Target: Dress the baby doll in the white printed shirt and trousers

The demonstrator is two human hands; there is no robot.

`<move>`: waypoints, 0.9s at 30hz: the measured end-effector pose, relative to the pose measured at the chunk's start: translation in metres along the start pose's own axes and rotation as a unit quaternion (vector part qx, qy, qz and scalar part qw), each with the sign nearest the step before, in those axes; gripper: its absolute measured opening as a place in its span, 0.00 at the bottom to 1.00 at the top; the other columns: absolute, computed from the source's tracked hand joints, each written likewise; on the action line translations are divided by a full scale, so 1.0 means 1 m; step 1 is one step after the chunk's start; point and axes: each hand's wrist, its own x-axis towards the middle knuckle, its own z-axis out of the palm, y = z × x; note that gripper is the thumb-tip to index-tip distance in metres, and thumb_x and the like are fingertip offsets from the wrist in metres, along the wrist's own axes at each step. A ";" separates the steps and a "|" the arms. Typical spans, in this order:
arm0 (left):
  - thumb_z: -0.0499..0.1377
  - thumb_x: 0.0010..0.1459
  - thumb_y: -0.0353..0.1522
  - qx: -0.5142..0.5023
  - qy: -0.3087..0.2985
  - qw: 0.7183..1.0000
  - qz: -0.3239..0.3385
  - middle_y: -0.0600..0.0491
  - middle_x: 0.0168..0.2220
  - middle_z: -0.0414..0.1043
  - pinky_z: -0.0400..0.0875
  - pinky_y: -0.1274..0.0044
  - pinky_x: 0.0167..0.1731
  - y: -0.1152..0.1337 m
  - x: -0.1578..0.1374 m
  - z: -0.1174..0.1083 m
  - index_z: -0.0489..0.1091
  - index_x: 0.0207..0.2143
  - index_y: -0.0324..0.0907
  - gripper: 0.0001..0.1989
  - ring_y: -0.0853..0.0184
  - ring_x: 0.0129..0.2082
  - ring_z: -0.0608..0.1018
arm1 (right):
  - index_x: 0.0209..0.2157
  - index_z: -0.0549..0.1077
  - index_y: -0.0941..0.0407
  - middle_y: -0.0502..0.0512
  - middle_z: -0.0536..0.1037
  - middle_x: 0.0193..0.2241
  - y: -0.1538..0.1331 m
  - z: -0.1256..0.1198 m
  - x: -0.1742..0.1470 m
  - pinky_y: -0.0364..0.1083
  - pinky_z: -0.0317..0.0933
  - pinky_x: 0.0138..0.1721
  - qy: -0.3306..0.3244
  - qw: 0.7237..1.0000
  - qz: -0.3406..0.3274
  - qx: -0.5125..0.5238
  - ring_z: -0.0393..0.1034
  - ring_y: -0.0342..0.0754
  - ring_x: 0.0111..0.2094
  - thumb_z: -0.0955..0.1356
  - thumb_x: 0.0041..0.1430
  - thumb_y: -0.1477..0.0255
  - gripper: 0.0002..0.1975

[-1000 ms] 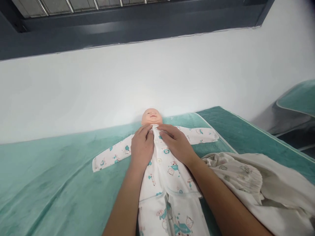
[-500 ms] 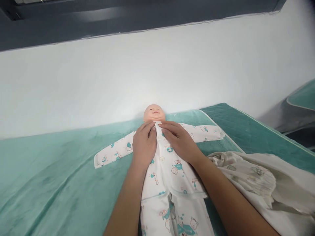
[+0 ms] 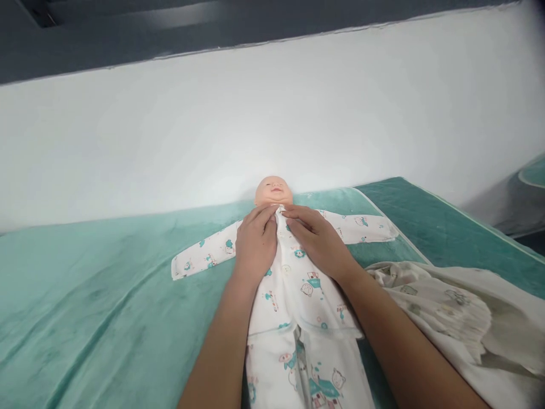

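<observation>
Shirt (image 3: 286, 301) on doll (image 3: 273, 191): L hand (image 3: 256, 245) & R hand (image 3: 322, 245) at collar (image 3: 280, 209), fingers (image 3: 301, 213) bent, can't tell if gripping.

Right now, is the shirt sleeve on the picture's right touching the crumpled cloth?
Apart. The head view shows a strip of green bedding between the lower edge of the shirt sleeve and the crumpled cloth.

Resembling a care-training room or bedroom, without settling which. Presenting green plush bedding (image 3: 128, 267), doll's head (image 3: 273, 189) above printed infant clothes (image 3: 296, 298), second green-topped surface (image 3: 535, 174) at right, plain white wall (image 3: 264, 113), dark band (image 3: 272, 23) above.
</observation>
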 end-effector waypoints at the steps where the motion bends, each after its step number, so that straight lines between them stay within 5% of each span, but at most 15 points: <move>1: 0.45 0.66 0.31 0.004 -0.002 1.000 0.001 0.54 0.57 0.71 0.62 0.67 0.61 0.000 0.000 0.000 0.73 0.51 0.48 0.20 0.64 0.59 0.70 | 0.43 0.76 0.50 0.51 0.75 0.53 -0.001 0.000 0.000 0.55 0.57 0.59 0.003 1.000 0.008 0.001 0.65 0.52 0.57 0.63 0.61 0.66 0.13; 6: 0.46 0.65 0.30 0.021 -0.002 1.000 0.005 0.55 0.57 0.71 0.62 0.67 0.61 0.001 -0.001 0.001 0.74 0.50 0.50 0.20 0.63 0.59 0.70 | 0.49 0.69 0.51 0.55 0.77 0.48 -0.004 -0.002 -0.002 0.57 0.63 0.51 -0.003 0.997 0.081 0.001 0.70 0.55 0.49 0.63 0.60 0.63 0.16; 14: 0.46 0.64 0.29 0.039 -0.006 0.999 -0.011 0.56 0.60 0.68 0.61 0.63 0.62 0.003 -0.003 0.001 0.76 0.47 0.51 0.20 0.62 0.61 0.68 | 0.65 0.57 0.50 0.53 0.60 0.66 0.001 -0.004 0.001 0.60 0.46 0.66 -0.087 0.994 -0.024 -0.057 0.47 0.53 0.68 0.58 0.65 0.67 0.27; 27: 0.52 0.62 0.31 -0.036 0.053 0.997 -0.042 0.56 0.52 0.75 0.67 0.67 0.57 0.004 -0.006 0.002 0.76 0.46 0.49 0.15 0.62 0.55 0.73 | 0.54 0.68 0.52 0.55 0.70 0.53 0.004 -0.001 0.002 0.56 0.54 0.58 -0.036 0.990 -0.067 -0.122 0.58 0.55 0.56 0.59 0.63 0.69 0.19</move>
